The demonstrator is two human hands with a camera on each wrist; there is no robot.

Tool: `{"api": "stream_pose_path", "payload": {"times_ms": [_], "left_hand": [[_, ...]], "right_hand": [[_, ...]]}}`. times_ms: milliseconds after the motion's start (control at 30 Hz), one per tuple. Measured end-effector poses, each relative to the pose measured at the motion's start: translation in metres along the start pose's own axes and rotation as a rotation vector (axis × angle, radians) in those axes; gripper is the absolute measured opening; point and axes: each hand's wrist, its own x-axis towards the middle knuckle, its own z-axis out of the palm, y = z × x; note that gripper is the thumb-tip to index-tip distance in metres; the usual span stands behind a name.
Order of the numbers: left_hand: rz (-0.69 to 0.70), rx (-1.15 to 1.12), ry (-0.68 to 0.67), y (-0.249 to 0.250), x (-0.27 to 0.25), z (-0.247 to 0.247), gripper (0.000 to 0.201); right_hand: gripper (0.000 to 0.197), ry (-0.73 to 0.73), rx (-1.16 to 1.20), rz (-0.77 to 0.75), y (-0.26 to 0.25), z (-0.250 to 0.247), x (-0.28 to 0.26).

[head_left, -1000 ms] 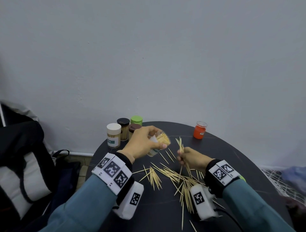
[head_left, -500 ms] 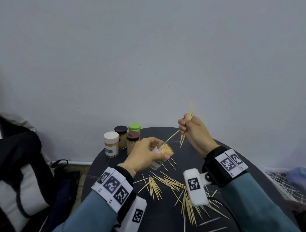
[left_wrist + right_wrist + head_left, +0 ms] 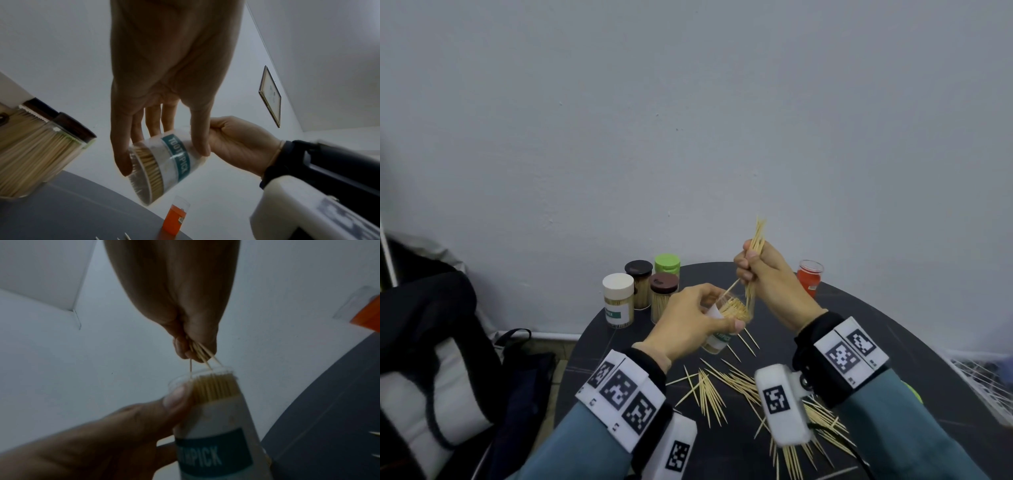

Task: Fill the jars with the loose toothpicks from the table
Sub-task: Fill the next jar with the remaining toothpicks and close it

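Bundle of toothpicks [image 3: 753,260] pinched in right hand [image 3: 767,284], lowered since half a second ago; tips now meet mouth of open jar [image 3: 726,318], gripped tilted by left hand [image 3: 688,322]. Insertion starting. Loose toothpicks [image 3: 726,387] remain on near table [image 3: 893,342].

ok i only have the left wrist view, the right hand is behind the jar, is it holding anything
Observer: Yes. The right hand pinches a bundle of toothpicks, with the lower tips at the mouth of the jar that the left hand grips.
Operator: how full is it at the top
Observer: Nearly full. In the right wrist view, packed toothpick ends sit just under the rim.
Operator: many more to pick up
Observer: Yes, plenty of loose toothpicks lie scattered on the table between the person's forearms.
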Motion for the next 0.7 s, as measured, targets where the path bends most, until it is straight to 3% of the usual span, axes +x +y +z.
{"api": "stream_pose_path", "payload": {"times_ms": [367,567,700], "left_hand": [[0.01,-0.06,0.009,0.003,-0.001,-0.001,0.043],[-0.007,-0.122,0.015,0.003,-0.002,-0.004,0.041],[-0.014,-0.116,0.016,0.003,-0.001,-0.005,0.044]], "right_hand": [[0.022,0.01,0.134,0.051,0.011,0.007,-0.01],[0.022,0.057,0.115,0.07,0.013,0.007,-0.021],[0.028,0.053,-0.036,0.109,0.018,0.001,-0.024]]}}
